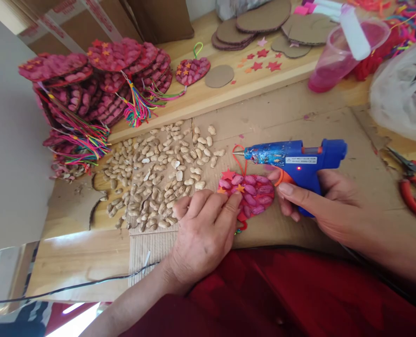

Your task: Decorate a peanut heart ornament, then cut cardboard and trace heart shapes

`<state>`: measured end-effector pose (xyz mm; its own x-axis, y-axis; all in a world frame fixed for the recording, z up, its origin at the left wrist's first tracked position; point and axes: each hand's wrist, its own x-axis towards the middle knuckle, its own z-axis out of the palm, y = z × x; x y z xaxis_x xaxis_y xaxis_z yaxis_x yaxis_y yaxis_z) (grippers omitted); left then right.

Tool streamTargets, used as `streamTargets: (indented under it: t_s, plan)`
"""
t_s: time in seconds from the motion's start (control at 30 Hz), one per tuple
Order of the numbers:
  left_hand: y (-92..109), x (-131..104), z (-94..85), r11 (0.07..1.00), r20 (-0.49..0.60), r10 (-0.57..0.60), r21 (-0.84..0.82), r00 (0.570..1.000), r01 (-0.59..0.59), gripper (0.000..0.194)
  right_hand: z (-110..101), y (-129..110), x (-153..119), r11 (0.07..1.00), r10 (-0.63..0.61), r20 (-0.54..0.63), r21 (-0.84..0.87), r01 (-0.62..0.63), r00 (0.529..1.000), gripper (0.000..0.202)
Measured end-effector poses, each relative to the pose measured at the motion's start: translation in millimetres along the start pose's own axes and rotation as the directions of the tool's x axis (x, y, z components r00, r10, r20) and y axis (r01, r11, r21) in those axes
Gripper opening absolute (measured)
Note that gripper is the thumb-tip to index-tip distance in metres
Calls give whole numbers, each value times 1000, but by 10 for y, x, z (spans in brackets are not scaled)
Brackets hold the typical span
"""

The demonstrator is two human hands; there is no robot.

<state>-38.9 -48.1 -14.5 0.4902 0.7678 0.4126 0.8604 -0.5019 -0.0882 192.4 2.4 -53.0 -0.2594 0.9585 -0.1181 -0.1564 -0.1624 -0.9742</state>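
My right hand (320, 201) is wrapped round the handle of a blue hot glue gun (281, 154), a finger near its orange trigger. The gun's red light is on, and its metal nozzle points left above an orange cord loop. Below the gun lies a pink peanut-shell ornament (255, 192) on a red backing, with red and orange stars at its upper left. My left hand (204, 224) has its fingers bent together and pressed onto the ornament's left side, beside an orange star (240, 188). Its fingertips are partly hidden.
Loose peanuts (165, 173) spread over cardboard on the left. Finished ornaments (123, 70) with tassels are stacked behind. Foam stars (262, 53), cardboard shapes (264, 16) and a pink cup (337, 56) stand along the back. Red-handled pliers (414, 182) and a plastic bag (400, 89) are at right.
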Motion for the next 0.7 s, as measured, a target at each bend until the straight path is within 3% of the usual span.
streamTargets:
  t_s: [0.3,0.7]
  plan:
    - [10,33,3,999,77,-13,44,997,9,42,6,15,8,1000,-14,-2,-22,14,1000,24]
    - [28,-4,96,997,54,-57,-50,997,60,37,5,123,15,999,35,18,14,-35,999,38]
